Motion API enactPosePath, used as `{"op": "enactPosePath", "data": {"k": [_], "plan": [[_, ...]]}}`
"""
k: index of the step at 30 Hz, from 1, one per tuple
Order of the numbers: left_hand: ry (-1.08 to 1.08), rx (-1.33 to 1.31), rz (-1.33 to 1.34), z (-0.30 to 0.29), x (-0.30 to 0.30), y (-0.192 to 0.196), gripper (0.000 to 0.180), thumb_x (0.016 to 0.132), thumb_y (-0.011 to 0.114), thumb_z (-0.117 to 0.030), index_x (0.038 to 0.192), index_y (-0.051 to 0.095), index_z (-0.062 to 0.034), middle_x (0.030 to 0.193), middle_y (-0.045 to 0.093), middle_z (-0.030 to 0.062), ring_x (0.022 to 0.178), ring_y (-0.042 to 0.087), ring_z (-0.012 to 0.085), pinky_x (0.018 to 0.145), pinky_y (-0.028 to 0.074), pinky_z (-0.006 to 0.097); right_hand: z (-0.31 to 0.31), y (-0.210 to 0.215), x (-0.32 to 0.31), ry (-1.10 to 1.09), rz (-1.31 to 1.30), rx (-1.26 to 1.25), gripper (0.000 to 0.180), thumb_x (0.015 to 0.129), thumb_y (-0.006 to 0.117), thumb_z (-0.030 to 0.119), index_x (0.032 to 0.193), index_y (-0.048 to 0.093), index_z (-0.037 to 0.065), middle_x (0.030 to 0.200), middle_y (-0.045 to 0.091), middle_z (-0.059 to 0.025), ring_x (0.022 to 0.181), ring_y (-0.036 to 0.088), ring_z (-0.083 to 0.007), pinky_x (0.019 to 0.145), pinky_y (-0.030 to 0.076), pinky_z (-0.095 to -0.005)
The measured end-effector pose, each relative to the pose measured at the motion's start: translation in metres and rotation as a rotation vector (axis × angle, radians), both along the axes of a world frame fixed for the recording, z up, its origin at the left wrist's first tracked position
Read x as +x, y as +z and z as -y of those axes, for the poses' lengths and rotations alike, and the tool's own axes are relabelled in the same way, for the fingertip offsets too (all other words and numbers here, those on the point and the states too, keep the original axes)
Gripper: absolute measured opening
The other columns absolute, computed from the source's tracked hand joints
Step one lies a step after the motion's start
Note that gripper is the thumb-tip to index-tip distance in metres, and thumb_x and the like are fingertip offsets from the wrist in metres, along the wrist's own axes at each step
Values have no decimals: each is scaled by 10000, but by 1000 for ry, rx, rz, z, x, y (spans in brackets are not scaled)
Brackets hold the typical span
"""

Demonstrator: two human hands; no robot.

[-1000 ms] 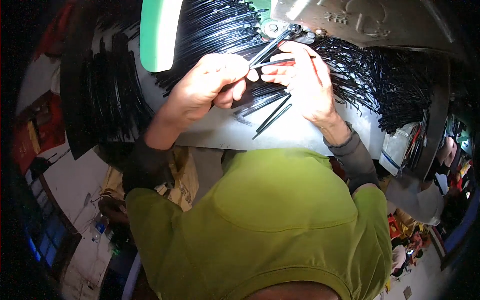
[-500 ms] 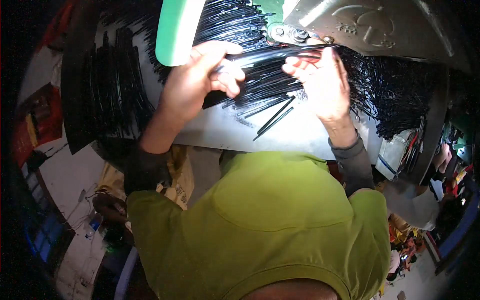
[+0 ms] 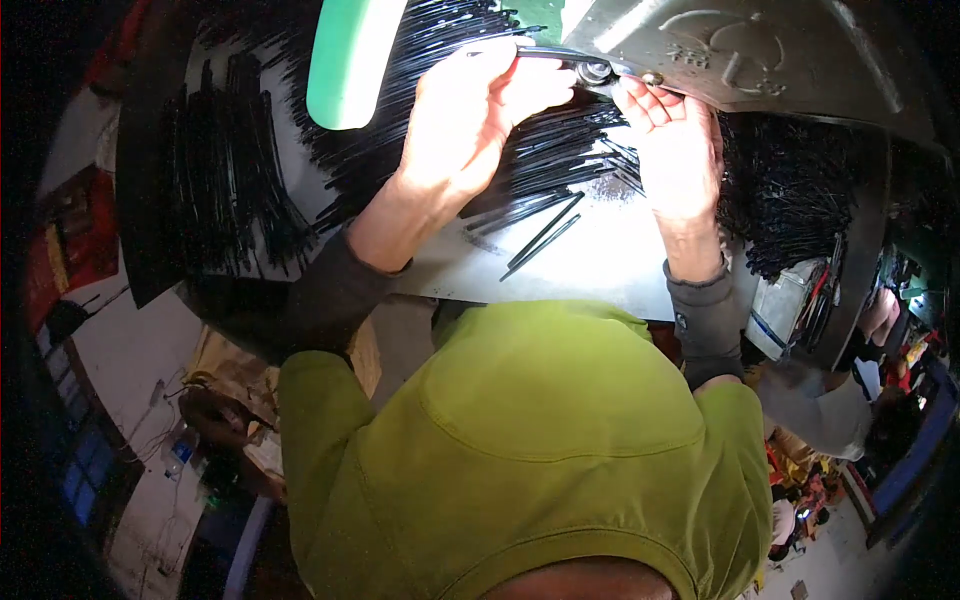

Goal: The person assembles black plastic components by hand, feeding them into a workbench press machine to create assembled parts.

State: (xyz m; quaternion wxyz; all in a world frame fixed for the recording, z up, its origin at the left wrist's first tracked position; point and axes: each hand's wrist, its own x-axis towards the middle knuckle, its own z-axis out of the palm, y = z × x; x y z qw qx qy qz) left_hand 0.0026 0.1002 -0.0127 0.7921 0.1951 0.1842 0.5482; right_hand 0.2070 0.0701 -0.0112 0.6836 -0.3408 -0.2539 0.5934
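My left hand pinches one end of a thin black rod between thumb and fingers. The rod runs to the right, past a round metal bolt or roller on the machine. At its right end my right hand is closed, fingers bent and palm up; the metal guard and glare partly hide what the fingertips hold. Beneath both hands lies a pile of similar black rods on the pale worktable. Two loose rods lie apart from the pile, nearer me.
A rounded green machine part stands left of my left hand. The embossed metal guard hangs above my right hand. Bundles of black rods lie left, a tangled heap right. Beside that heap sits a pale box.
My left hand has moved right and slightly up, closer to the bolt, bringing the rod against the machine. My right hand has shifted slightly right and down.
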Motion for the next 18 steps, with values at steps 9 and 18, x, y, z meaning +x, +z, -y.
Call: {"op": "enactPosePath", "data": {"k": [9, 18], "plan": [[4, 71, -119, -2, 3, -1, 197, 869, 586, -107, 966, 587, 64, 954, 627, 217, 872, 645, 348, 844, 520, 495, 3, -1, 3, 4, 40, -4, 286, 971, 415, 215, 1000, 497, -58, 1005, 577, -251, 993, 585, -390, 886, 483, -532], [-158, 29, -169, -26, -13, -8, 264, 899, 520, -154, 1022, 559, 77, 1076, 578, 282, 1032, 572, 389, 966, 415, 538, 11, 6, 1, 47, -66, 40, 290, 965, 449, 244, 1041, 529, -25, 994, 609, -208, 926, 626, -305, 844, 520, -470]]}}
